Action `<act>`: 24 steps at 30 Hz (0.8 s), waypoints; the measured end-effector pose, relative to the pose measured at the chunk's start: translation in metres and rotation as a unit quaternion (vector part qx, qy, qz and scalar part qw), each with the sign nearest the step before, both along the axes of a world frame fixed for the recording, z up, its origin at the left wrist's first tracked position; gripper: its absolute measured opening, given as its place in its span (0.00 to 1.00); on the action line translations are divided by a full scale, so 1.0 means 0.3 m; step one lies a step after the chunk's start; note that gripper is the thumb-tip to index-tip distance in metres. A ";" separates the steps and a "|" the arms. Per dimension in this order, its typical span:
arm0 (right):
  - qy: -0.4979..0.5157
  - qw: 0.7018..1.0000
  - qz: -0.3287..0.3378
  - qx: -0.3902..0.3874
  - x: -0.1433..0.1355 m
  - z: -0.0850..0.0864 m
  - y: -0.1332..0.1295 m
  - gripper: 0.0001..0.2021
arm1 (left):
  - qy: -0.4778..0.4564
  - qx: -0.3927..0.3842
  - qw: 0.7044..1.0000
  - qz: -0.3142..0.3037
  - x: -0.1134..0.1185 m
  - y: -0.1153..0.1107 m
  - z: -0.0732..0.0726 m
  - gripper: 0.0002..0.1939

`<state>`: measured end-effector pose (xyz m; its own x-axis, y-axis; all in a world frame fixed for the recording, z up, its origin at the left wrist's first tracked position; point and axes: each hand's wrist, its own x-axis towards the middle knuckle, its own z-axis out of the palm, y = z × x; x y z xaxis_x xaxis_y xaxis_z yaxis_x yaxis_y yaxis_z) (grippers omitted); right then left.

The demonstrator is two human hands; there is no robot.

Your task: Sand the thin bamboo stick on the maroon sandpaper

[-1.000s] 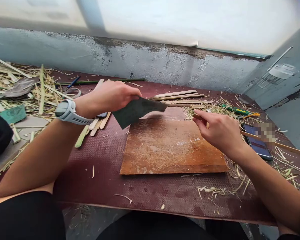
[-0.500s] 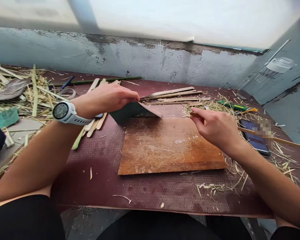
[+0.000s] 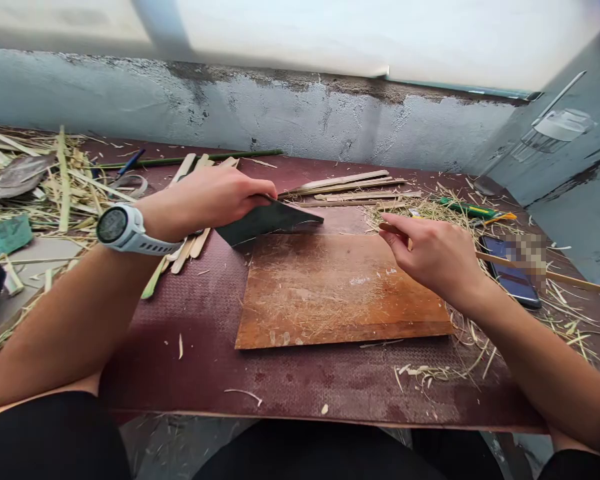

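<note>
In the head view, my left hand [image 3: 235, 193], with a watch on its wrist, pinches a stiff dark green sheet [image 3: 273, 219] that looks like sandpaper. The sheet is tilted over the far left edge of a worn wooden board [image 3: 325, 287]. My right hand [image 3: 425, 253] is closed around a thin bamboo strip [image 3: 575, 283]. One end pokes out beyond my fingertips above the board's far right side, and the rest runs back past my wrist to the right.
Bamboo shavings [image 3: 85, 193] heap up at the left, with more around the right. Flat bamboo strips [image 3: 350, 183] lie at the back. A phone [image 3: 513, 273] and a green-handled tool [image 3: 467, 210] lie at the right. A plastic cup [image 3: 555, 130] is by the wall.
My left hand has turned the sheet, so its dark face shows where a pale face was partly visible along the right part. My right hand and the bamboo strip stay nearly still.
</note>
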<state>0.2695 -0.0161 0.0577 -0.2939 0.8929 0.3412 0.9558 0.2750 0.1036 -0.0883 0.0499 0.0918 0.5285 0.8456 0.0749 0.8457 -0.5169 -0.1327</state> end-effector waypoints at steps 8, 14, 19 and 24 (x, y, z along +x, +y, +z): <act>0.001 1.000 -0.008 -0.006 -0.005 0.005 -0.004 0.19 | -0.003 -0.002 1.000 -0.016 0.021 -0.004 -0.006 0.21; -0.008 1.000 -0.001 -0.005 -0.005 0.003 -0.001 0.18 | 0.025 0.009 1.000 -0.011 0.046 -0.042 0.022 0.19; -0.020 1.000 -0.007 -0.008 -0.012 0.001 -0.005 0.18 | 0.007 0.034 0.999 -0.005 0.043 -0.037 0.007 0.18; -0.024 1.000 -0.010 -0.014 -0.014 0.001 -0.005 0.18 | 0.040 0.050 0.996 -0.060 0.042 -0.037 -0.016 0.21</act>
<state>0.2652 -0.0175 0.0580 -0.2923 0.9075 0.3016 0.9550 0.2601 0.1428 -0.0759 0.0389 0.0869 0.6334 0.7661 0.1093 0.7631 -0.5949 -0.2526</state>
